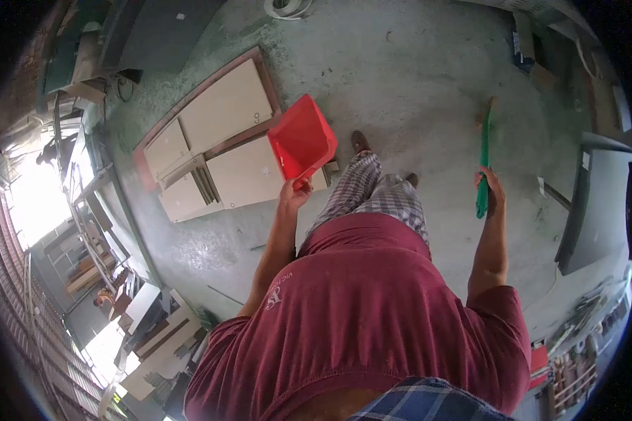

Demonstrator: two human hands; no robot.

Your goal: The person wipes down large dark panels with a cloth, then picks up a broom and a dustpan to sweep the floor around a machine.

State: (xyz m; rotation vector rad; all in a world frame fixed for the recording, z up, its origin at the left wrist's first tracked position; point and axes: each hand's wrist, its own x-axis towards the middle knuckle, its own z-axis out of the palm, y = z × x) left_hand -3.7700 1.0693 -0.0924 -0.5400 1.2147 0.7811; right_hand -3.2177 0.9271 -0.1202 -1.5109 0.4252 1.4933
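Observation:
My left hand [295, 194] is closed around the handle of a red dustpan [302, 139], which is held out in front of me above the floor. On the other side, my right hand [494, 188] grips a green hand brush [484, 151] by its handle. The brush points away from me, and brownish bristles show near its far end. Dustpan and brush are well apart. Whether anything lies in the dustpan is hard to make out.
Beige boards [225, 105] lie on a reddish base on the concrete floor [414, 70], left of the dustpan. A grey panel [588, 203] stands at the right. A white coil [286, 8] lies far ahead. Boards and clutter [161, 337] fill the lower left.

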